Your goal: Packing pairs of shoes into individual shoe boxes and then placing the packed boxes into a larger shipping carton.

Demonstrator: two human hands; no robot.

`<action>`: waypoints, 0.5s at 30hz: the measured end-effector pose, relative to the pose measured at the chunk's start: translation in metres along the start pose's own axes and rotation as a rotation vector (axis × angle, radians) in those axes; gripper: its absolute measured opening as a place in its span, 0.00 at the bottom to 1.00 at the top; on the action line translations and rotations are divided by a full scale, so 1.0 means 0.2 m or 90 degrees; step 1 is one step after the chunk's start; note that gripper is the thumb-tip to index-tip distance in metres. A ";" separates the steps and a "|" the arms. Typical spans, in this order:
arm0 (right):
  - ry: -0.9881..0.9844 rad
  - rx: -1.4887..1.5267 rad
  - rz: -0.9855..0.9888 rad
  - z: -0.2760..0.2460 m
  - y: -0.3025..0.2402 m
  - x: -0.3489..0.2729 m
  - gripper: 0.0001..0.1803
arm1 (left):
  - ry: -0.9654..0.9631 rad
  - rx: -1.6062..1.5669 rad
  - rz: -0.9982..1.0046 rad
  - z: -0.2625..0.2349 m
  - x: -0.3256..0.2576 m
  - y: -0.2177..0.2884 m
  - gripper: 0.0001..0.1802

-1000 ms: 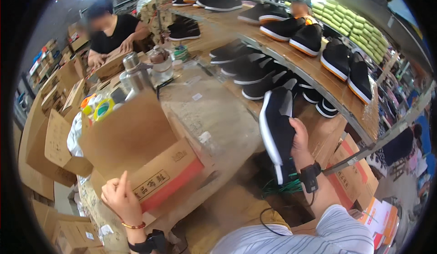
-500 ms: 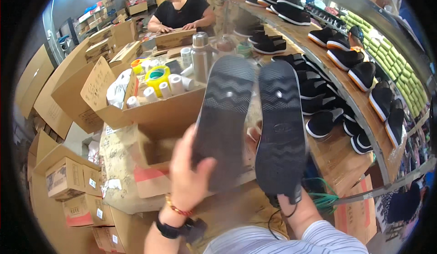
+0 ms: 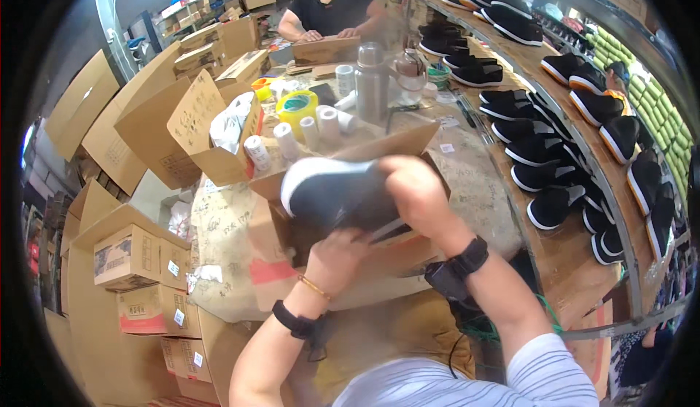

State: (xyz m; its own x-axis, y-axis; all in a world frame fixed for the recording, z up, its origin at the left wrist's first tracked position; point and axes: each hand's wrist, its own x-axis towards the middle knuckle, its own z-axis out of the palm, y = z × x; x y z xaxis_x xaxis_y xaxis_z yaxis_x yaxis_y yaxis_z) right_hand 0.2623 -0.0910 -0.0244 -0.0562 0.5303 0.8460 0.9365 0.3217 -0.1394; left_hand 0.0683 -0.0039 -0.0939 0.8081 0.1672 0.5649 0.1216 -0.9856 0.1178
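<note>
Fingers of both hands are closed around a black slip-on shoe with a white sole edge (image 3: 332,195), held in the air over an open cardboard box (image 3: 379,152) on the cluttered packing table (image 3: 467,166). Going from the biggest things down: a long wooden shelf (image 3: 576,261) runs along the right side from near to far, lined with many more black shoes (image 3: 547,173) in pairs, none of them yet boxed as far as can be seen. Stacks of flat and sealed cartons (image 3: 138,261) fill the left side. At the far end of the table another person in a black top (image 3: 332,9) bends over a box of their own. Between that person and the held shoe stand a metal flask (image 3: 372,79), a roll of yellow tape (image 3: 297,106) and several small white rolls (image 3: 321,122).

By the look of it the shoe is being gathered or turned just above the box, so packing this pair seems only begun; whether a second shoe lies under the first cannot be told.

Right hand (image 3: 412,188) comes over the top, wrist bent, fingers curled down over the heel end, forearm with a black wrist strap reaching in from the lower right. Left hand (image 3: 337,257) supports from beneath, palm up, fingers pressed together against the underside, wearing a thin bracelet and a dark watch.
</note>
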 end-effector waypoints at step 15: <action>-0.153 0.431 0.801 0.14 0.41 -0.45 0.29 | 0.287 -0.262 -0.495 -0.04 -0.15 -0.32 0.34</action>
State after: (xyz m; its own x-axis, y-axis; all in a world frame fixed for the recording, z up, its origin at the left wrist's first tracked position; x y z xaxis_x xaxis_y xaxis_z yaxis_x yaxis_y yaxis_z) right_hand 0.3350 -0.0901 -0.1273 0.5460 0.8300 -0.1136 0.0717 -0.1814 -0.9808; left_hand 0.0322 0.0549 -0.1113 0.2824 0.8432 0.4575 0.2462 -0.5246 0.8150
